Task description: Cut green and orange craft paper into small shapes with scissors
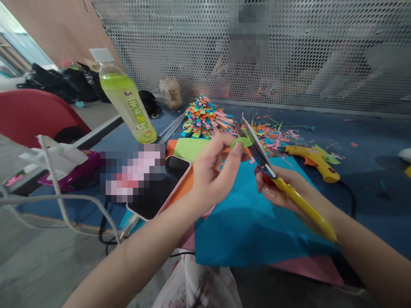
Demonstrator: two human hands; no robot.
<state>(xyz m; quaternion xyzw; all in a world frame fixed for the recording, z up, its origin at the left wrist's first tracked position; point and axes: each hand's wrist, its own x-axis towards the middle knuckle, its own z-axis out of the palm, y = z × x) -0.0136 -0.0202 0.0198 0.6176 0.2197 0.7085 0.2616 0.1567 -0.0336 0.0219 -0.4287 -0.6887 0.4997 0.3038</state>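
Note:
My left hand (215, 167) pinches a small piece of green paper (241, 142) between thumb and fingers. My right hand (282, 188) grips scissors (290, 194) with yellow handles. Their blades stand apart and point up and away, right beside the green paper; I cannot tell whether they touch it. Under both hands lies a large blue paper sheet (237, 231), with pink and orange sheets partly beneath. Beyond my left hand stands a cone-shaped paper tree (202, 117) of many-coloured strips. Paper scraps (272, 134) are heaped behind the scissors.
A yellow glue gun (316, 161) lies on the right, its cord running toward me. On the left are a phone (160, 186), a drink bottle (126, 100), a purple tissue box (73, 171) and white cables (61, 199). A perforated metal panel (192, 47) borders the table's back.

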